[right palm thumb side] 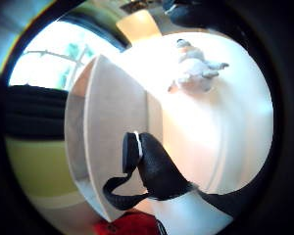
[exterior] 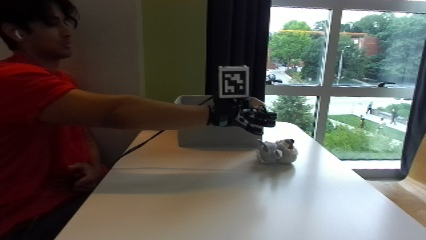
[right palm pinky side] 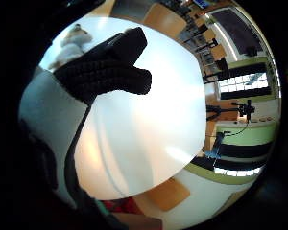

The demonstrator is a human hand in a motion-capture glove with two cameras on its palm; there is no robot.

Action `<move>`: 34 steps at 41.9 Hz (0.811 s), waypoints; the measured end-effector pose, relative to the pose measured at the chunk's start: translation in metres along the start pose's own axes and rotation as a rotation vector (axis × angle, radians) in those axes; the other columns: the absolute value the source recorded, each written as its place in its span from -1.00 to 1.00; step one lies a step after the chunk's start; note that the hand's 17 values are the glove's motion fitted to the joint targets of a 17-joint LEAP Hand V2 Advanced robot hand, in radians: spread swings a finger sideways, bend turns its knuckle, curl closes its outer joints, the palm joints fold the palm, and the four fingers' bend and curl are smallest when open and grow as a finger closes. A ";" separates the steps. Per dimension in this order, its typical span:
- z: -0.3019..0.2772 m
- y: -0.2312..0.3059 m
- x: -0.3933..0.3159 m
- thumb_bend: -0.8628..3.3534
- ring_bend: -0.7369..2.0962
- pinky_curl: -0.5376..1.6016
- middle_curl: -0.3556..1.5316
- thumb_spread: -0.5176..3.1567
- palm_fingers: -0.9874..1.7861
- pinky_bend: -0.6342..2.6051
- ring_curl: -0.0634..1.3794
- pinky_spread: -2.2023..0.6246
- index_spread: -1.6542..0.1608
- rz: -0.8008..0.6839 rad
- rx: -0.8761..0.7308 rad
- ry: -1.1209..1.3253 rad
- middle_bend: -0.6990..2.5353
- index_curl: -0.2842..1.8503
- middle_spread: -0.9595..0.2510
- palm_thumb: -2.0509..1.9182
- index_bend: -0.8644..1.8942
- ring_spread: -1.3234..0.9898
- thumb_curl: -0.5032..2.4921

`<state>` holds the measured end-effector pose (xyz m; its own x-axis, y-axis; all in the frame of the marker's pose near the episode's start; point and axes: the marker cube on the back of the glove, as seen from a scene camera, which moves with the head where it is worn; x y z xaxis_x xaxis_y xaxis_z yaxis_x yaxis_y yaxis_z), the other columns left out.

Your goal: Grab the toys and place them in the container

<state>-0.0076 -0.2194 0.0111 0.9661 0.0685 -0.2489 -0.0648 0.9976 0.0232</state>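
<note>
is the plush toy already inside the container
No, the plush toy lies on the white table beside the container, with the gloved right hand above it holding nothing.

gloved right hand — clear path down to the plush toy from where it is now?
Probably yes. The gloved right hand hovers just above the plush toy, holding nothing; the container sits behind, not between them.

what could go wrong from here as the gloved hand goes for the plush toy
The black-gloved right hand is above the table, holding nothing, with the small white and grey plush toy below and slightly beyond it. The toy lies close to the pale grey box container, so a reach coming down short might meet the container wall instead. A glancing touch could also push the toy along the white table.
</note>
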 end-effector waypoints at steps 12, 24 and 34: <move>0.040 -0.051 -0.015 -0.61 -0.16 -0.17 -0.22 -0.10 -0.32 0.12 -0.52 0.60 0.35 0.051 0.017 -0.087 -0.45 -0.30 0.40 0.02 -0.29 0.16 -0.43; 0.059 -0.094 -0.025 -0.60 -0.16 -0.17 -0.23 -0.09 -0.33 0.13 -0.51 0.60 0.37 0.093 -0.023 -0.059 -0.46 -0.37 0.42 0.03 -0.28 0.15 -0.44; 0.080 -0.107 -0.031 -0.60 -0.17 -0.16 -0.25 -0.10 -0.33 0.16 -0.52 0.61 0.38 0.026 -0.060 0.000 -0.46 -0.41 0.44 0.03 -0.28 0.15 -0.45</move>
<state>-0.0109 -0.3284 0.0936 0.9640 0.0944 -0.2485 -0.1046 0.9941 -0.0282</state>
